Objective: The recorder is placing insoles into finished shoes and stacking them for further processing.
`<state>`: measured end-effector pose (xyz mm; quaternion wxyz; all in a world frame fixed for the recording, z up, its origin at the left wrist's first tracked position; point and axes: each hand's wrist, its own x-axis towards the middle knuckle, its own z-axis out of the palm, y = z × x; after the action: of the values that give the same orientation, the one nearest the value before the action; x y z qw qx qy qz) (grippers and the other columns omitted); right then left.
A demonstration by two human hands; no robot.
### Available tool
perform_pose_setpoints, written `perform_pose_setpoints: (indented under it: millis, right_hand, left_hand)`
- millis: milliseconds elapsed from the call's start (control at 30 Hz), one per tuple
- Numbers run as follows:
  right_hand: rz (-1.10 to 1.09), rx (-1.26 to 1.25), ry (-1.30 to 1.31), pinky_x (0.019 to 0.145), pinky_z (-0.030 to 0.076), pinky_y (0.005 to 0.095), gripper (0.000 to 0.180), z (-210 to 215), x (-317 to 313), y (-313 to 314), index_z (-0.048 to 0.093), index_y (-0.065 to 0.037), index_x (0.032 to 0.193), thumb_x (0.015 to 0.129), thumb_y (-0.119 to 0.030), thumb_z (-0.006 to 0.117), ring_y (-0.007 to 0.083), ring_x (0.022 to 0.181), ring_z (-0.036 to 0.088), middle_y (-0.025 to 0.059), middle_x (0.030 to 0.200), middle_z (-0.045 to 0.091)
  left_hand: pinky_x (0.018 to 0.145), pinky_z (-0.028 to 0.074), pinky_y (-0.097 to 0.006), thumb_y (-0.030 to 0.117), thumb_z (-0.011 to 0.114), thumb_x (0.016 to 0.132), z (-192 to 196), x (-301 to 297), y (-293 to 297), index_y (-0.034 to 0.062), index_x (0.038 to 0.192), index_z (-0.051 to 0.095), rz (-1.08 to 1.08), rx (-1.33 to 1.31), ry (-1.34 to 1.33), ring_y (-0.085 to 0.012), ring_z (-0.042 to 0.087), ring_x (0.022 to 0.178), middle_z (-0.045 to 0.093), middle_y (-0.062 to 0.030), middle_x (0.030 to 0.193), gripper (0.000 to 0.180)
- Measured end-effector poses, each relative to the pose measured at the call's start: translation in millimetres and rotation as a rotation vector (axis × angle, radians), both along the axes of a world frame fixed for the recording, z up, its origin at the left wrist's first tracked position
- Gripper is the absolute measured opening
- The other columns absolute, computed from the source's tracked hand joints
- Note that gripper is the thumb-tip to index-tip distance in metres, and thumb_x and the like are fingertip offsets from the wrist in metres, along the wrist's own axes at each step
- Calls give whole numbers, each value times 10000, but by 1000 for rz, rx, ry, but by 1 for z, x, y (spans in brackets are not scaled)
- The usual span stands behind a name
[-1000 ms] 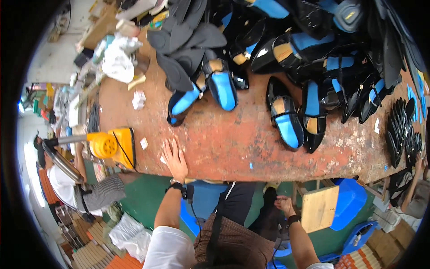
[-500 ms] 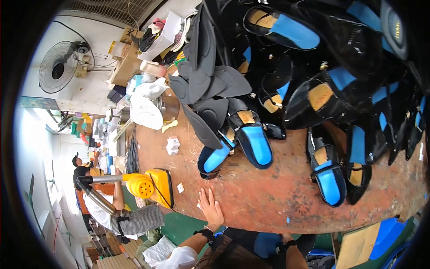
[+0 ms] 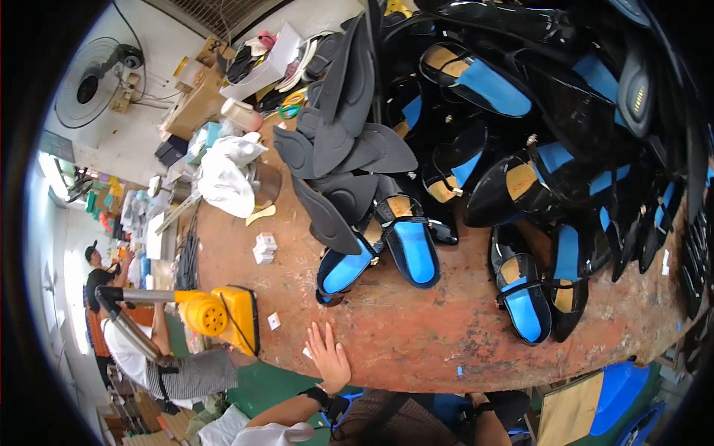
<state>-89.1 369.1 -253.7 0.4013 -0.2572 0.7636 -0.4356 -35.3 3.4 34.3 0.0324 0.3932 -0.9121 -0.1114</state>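
Note:
My left hand [image 3: 329,360] lies palm down near the front edge of the brown worktable [image 3: 416,342], fingers stretched out and apart. A small white piece shows beside it. My right hand [image 3: 480,402] rests low by my lap, below the table edge; its fingers are mostly hidden. Beyond my left hand, a black shoe [image 3: 346,269] with a blue insole lies beside another black strapped shoe [image 3: 414,253]. Farther right is a second pair, one shoe [image 3: 526,315] overlapping its neighbour [image 3: 567,256]. Dark grey insoles [image 3: 355,104] are stacked behind the first pair.
A heap of glossy black shoes [image 3: 513,182] covers the back right. On the left stand a yellow machine [image 3: 239,320] with a metal pipe, a small white box [image 3: 264,248] and a white bag [image 3: 227,175]. Two people, one in a white shirt [image 3: 134,342], are beyond; a fan [image 3: 88,89] hangs on the wall.
The view has shifted a little, so the table and its contents sit farther left in the picture. My left hand stays flat on the table; my right stays by my lap.

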Motion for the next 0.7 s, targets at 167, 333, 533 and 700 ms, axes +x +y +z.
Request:
perform_pose_setpoints:
  millis: [167, 333, 533, 700]
  right_hand:
    - [33, -19, 335, 743, 532, 461, 259, 39, -27, 35, 669, -136, 1114, 970, -307, 540, 261, 866, 676, 82, 1014, 707]
    - [536, 592, 176, 751, 553, 469, 281, 99, -36, 88, 714, -146, 1120, 973, -321, 551, 319, 822, 707, 109, 984, 744]
    - [-8, 784, -102, 820, 547, 421, 468, 334, -69, 9, 745, -40, 1049, 940, -470, 598, 377, 891, 698, 196, 933, 734]
    - [-160, 484, 272, 839, 554, 374, 343, 417, -119, -36, 714, -43, 1168, 952, -299, 643, 254, 932, 720, 152, 1000, 750]
  left_hand:
    - [1193, 80, -599, 240, 394, 994, -4, 10, -4, 70, 1554, 325, -1, -11, -39, -445, 129, 1506, 171, -227, 1636, 589]
    - [1195, 29, -591, 243, 451, 981, -4, 16, -15, 80, 1576, 275, -38, 46, -42, -419, 53, 1528, 99, -211, 1659, 641]
    - [1210, 80, -567, 222, 524, 955, 45, 1, -29, -4, 1545, 289, -190, 651, 442, -399, 129, 1523, 233, -197, 1629, 674]
    - [1198, 218, -516, 305, 600, 960, 185, -65, -77, -28, 1452, 449, -909, 1631, 932, -336, 449, 1373, 492, -199, 1457, 613]
